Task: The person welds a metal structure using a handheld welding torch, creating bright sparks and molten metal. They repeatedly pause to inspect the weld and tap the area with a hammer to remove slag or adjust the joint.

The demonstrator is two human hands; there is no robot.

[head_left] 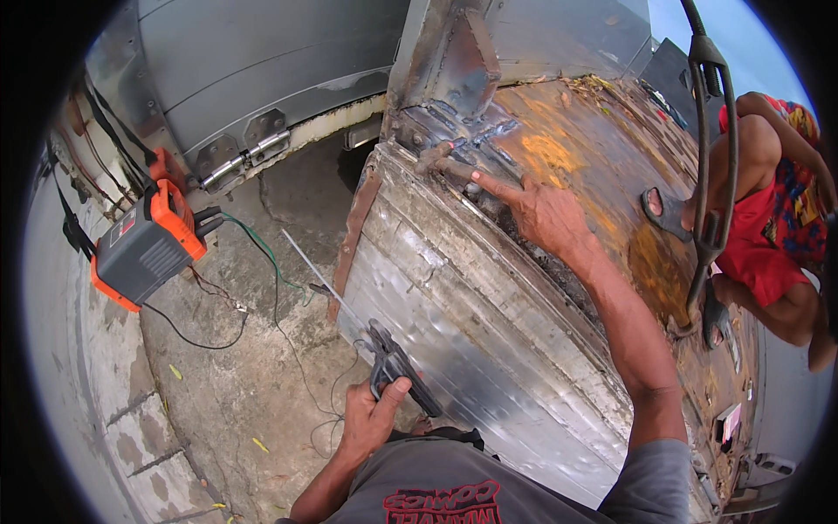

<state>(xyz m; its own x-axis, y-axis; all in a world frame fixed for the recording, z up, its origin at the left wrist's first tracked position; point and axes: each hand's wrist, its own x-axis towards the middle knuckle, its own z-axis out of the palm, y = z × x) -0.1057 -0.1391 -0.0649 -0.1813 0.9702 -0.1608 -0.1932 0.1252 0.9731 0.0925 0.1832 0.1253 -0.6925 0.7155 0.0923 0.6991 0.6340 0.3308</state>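
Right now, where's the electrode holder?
Head view, lower middle: the electrode holder is in the grip of the left hand, above the grey shirt, its rod pointing up and left.

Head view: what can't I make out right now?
All in the head view:
Right hand: what it grips, if anything; its own back hides the palm.
Electrode holder: part of its handle, covered by the left hand.
Other person: the head, lost at the dark right rim.
Dark gap: its inside, lost in shadow.
Pinkish item: too small to identify.
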